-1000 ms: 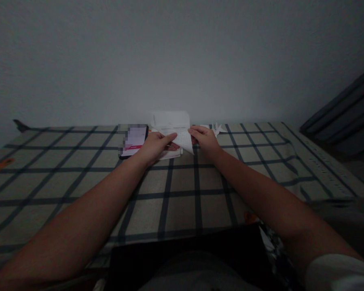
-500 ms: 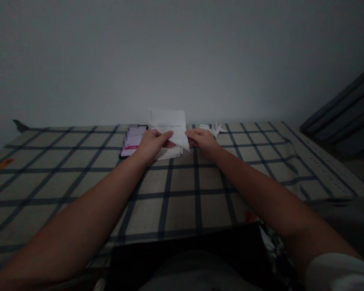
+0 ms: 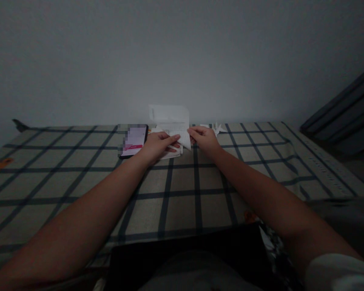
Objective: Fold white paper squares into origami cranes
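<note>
A white sheet of paper (image 3: 171, 115) with faint print is held between my two hands, its lower right corner folded over to a point. My left hand (image 3: 157, 146) grips the sheet's lower left part, thumb on top of the folded flap and fingers underneath. At the right edge of the fold, my right hand (image 3: 204, 139) pinches the paper between thumb and fingers. Beneath the sheet, more white paper (image 3: 171, 155) lies on the cloth, partly covered by my left hand.
A phone (image 3: 135, 139) with a lit screen lies left of my left hand. Behind my right hand sits a folded white paper shape (image 3: 219, 129) with pointed ends. A checked tablecloth (image 3: 182, 182) covers the table, which meets a grey wall (image 3: 182, 52).
The sheet's upper part has bent over and its top right corner now looks curled. My left thumb has shifted right along the flap, and my right hand has moved slightly right.
</note>
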Motion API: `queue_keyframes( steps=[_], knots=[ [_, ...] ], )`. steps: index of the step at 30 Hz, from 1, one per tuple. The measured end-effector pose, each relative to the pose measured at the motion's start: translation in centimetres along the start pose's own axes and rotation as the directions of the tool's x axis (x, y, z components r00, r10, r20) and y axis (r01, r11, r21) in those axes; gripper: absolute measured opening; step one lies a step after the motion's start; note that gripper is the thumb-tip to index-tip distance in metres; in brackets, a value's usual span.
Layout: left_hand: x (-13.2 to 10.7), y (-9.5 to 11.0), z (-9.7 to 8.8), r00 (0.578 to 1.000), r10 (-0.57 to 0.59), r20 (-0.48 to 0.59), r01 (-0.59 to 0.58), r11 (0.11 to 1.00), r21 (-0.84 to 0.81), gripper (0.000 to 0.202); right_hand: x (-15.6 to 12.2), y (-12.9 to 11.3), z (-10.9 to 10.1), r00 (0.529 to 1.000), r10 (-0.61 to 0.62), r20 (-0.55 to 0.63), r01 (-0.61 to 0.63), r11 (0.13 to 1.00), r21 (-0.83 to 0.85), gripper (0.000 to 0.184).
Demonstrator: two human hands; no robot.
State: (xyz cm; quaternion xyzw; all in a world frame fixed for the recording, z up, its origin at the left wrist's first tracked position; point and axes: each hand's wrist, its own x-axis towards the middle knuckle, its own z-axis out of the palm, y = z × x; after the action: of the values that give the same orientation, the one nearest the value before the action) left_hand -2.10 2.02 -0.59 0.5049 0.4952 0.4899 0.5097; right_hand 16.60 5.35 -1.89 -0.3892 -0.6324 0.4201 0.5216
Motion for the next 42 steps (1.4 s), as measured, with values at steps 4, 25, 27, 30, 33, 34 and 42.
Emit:
queue_keyframes(
  steps=[4, 25, 27, 30, 33, 34, 42],
  knots=[
    [0.05, 0.02, -0.12, 0.999, 0.022, -0.023, -0.021, 0.999, 0.031, 0.024, -0.06, 0.01, 0.08, 1.0, -0.029, 0.009, 0.029, 1.0, -0.006, 0.029],
    [-0.49, 0.48, -0.13, 0.998, 0.056, 0.002, -0.056, 0.993, 0.103, 0.025, -0.1, 0.06, 0.43, 0.986, 0.141, 0.085, -0.154, 0.972, 0.176, 0.031],
    [-0.48, 0.46, -0.23, 0.996, 0.087, 0.0, -0.087, 0.992, 0.096, 0.028, -0.03, 0.26, 0.38, 0.972, 0.187, 0.141, -0.216, 0.946, 0.241, 0.031],
    [-0.5, 0.36, -0.33, 0.993, 0.117, -0.006, -0.116, 0.985, 0.125, 0.031, -0.05, 0.42, 0.26, 0.956, 0.211, 0.204, -0.257, 0.939, 0.23, 0.029],
    [-0.51, 0.23, -0.41, 0.992, 0.129, -0.002, -0.127, 0.98, 0.156, 0.031, -0.2, 0.4, 0.25, 0.954, 0.19, 0.233, -0.232, 0.959, 0.166, 0.026],
    [-0.48, 0.18, -0.42, 0.992, 0.127, 0.0, -0.125, 0.98, 0.153, 0.031, -0.27, 0.36, 0.27, 0.956, 0.173, 0.236, -0.212, 0.965, 0.151, 0.025],
    [0.0, -0.14, -0.16, 0.998, 0.052, 0.037, -0.052, 0.998, 0.018, 0.028, -0.22, -0.08, 0.08, 0.97, 0.05, 0.237, -0.074, 0.993, 0.096, 0.025]
  ],
)
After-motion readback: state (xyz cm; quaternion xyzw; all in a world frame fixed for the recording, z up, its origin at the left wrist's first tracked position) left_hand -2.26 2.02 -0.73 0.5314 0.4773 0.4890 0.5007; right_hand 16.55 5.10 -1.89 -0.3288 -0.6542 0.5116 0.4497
